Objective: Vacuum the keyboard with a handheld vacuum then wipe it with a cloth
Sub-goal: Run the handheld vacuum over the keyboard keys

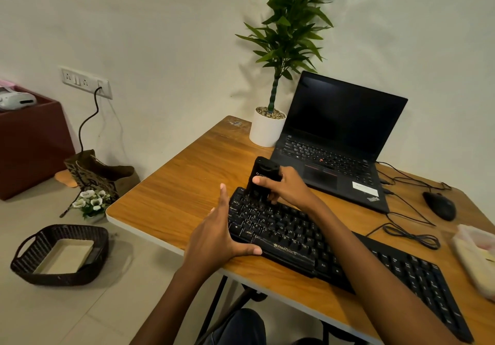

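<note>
A long black keyboard (316, 248) lies slantwise on the wooden table (171, 197). My right hand (286, 188) grips a small black handheld vacuum (261, 181), held upright with its nozzle down on the keys at the keyboard's far left corner. My left hand (217, 234) clasps the keyboard's left end, thumb on the front edge beside the space bar and fingers raised along the side. A pale cloth (474, 256) lies at the table's right edge.
An open black laptop (340, 141) and a white potted plant (267, 127) stand at the back. A black mouse (440, 205) with loose cables sits to the right. On the floor at left are a dark wicker basket (61, 253), a bag and small flowers.
</note>
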`<state>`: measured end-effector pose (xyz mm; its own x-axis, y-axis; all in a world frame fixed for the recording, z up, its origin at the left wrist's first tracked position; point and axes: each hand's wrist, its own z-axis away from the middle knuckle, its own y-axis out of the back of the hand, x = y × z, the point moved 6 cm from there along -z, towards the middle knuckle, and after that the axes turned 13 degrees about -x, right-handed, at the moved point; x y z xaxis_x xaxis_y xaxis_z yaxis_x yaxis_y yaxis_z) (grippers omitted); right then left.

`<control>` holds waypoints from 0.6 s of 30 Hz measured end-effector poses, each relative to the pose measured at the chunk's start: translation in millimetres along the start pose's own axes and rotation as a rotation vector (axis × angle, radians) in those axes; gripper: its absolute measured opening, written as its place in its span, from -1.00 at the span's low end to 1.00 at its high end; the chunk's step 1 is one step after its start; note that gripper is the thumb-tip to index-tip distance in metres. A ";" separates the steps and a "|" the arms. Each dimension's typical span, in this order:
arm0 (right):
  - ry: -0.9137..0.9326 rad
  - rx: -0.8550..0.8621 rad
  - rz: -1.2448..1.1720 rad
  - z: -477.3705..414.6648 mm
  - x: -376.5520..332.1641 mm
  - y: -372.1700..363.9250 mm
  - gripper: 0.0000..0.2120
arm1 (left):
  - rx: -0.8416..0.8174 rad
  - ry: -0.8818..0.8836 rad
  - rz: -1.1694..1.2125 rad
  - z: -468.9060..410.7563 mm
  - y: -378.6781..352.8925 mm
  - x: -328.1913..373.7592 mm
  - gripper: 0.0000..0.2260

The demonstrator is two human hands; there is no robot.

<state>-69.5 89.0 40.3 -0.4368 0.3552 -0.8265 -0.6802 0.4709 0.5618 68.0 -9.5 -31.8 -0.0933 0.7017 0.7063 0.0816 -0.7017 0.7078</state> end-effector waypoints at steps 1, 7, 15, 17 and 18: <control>-0.010 -0.030 -0.020 1.8 0.7 -0.3 -0.72 | 0.001 0.000 -0.002 0.2 0.2 0.2 0.25; -0.032 0.032 0.021 9.9 4.1 7.9 -0.79 | -0.002 -0.008 -0.005 -1.0 -1.0 -2.5 0.22; -0.041 -0.024 0.087 13.9 0.9 9.5 -0.72 | 0.000 0.000 -0.012 -0.7 -0.9 -2.6 0.22; -0.067 -0.072 0.050 16.7 3.3 10.1 -0.78 | 0.000 0.001 -0.013 -1.0 -0.8 -2.7 0.22; -0.076 -0.064 0.046 18.7 4.4 12.9 -0.80 | -0.003 -0.001 -0.012 -0.9 -1.1 -3.1 0.22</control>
<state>-69.3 111.8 44.6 -0.4242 0.4367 -0.7933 -0.6979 0.4006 0.5937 67.3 -11.0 -34.8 -0.0931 0.7102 0.6978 0.0772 -0.6936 0.7162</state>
